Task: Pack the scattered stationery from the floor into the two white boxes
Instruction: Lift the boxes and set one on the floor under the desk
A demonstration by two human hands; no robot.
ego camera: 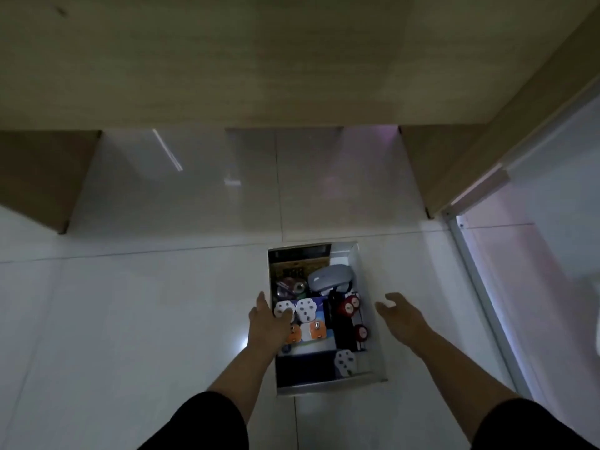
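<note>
- I see one white box [373,323] standing open on the floor [130,319], just ahead of me and a little to the right of centre; its long side runs away from me.
- It is packed close: white plug adapters [305,310] and orange-faced ones [316,329] on a blue card at the left, a grey mouse [328,277] toward the far end, red round pieces [349,305] beside a black strip at the right, one more white adapter [345,360] near the close wall.
- The far right corner inside the box shows bare white wall.
- My left hand [264,323] reaches over the box's left edge, its grip loose, fingers nearly straight, fingertips over the nearest white adapter; I cannot tell whether they touch it. It holds nothing.
- My right hand [401,315] hangs just outside the box's right wall, grip open, fingers lightly bent, holding nothing.
- Glossy white tile lies open all round the box, widest to the left.
- Ahead stands wooden furniture [292,60] with a floor-level recess between its side panels.
- At the right runs a glass panel [535,254] in a metal frame, near the box.
- The light is dim.
</note>
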